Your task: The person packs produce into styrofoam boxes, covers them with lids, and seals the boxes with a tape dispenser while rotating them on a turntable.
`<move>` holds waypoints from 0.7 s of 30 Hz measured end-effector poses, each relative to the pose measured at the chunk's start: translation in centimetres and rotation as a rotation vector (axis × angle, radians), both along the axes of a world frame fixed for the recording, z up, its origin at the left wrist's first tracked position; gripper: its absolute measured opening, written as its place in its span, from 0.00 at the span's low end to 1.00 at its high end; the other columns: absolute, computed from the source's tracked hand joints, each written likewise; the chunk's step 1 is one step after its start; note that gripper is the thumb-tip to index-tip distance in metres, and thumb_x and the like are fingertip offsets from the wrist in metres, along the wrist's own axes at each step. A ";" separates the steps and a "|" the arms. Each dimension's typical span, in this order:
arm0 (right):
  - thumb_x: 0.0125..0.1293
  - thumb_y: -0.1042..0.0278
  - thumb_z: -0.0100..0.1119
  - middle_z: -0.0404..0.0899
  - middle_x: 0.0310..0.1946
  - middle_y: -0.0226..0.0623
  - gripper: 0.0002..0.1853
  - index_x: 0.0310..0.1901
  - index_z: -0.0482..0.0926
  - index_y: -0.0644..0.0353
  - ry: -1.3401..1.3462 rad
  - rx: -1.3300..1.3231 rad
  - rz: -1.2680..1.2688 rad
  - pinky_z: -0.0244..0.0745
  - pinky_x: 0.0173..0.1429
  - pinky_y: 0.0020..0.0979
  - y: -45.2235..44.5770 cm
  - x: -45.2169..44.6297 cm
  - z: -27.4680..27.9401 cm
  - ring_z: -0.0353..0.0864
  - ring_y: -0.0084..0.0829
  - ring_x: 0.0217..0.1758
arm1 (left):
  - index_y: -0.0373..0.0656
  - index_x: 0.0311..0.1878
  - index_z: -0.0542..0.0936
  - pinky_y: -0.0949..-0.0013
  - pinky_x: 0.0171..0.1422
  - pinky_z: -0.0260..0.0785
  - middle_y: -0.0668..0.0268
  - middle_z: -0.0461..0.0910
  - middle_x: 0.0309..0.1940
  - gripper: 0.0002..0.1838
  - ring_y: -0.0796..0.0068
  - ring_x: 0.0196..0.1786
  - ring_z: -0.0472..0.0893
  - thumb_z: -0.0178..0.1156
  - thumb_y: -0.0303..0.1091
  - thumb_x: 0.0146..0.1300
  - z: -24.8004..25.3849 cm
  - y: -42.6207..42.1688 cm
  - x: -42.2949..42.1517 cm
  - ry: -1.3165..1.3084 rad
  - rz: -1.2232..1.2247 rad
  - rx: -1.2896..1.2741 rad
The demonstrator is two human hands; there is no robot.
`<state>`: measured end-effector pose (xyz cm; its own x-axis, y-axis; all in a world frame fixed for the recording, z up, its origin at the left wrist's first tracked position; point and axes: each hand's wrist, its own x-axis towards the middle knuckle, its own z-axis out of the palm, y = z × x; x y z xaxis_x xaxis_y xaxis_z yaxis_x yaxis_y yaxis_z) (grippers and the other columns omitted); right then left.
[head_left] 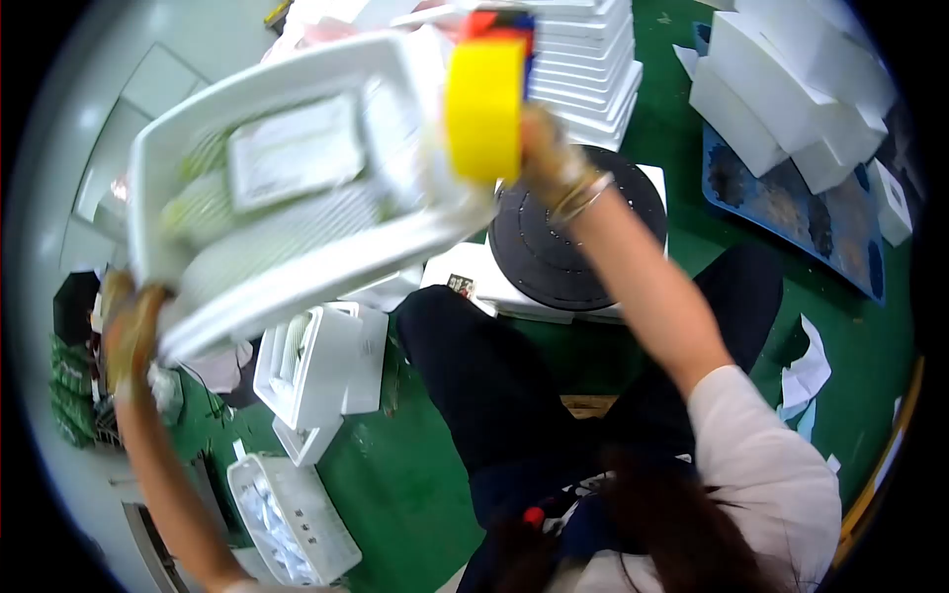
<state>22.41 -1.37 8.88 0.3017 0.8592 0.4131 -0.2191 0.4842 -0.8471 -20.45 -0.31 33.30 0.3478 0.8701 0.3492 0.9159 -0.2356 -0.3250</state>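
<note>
A white foam box (326, 267) is held up and tilted at the upper left, with wrapped green produce and a white pack (297, 153) inside. My left hand (133, 326), in a worn glove, is closed on the box's lower left corner. My right hand (549, 153), also gloved, is closed at the box's right end beside a tape dispenser with a wide yellow roll (484, 109); its fingers are partly hidden and blurred. Below the right hand is a round black turntable (554, 247) on white foam.
Stacked white foam lids (598, 64) stand behind the turntable. White foam boxes (781, 89) rest on a blue pallet (840, 252) at right. Lower left are an open foam box (331, 371) and a white crate (331, 534) with bags. Paper scraps (808, 371) lie on the green floor.
</note>
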 end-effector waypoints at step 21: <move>0.61 0.53 0.62 0.83 0.39 0.48 0.27 0.52 0.73 0.68 0.477 -0.422 -0.464 0.84 0.39 0.28 -7.3 22.0 -13.8 0.87 0.35 0.34 | 0.25 0.42 0.77 0.74 0.41 0.72 0.56 0.82 0.30 0.23 0.71 0.36 0.81 0.61 0.44 0.64 -28.0 -2.1 24.7 -0.671 0.146 -1.010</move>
<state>44.38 -8.65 -4.93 0.7309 0.6572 -0.1841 -0.4591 0.2740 -0.8451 4.27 -2.38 5.35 0.2348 0.8697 -0.4341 0.8705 0.0105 0.4920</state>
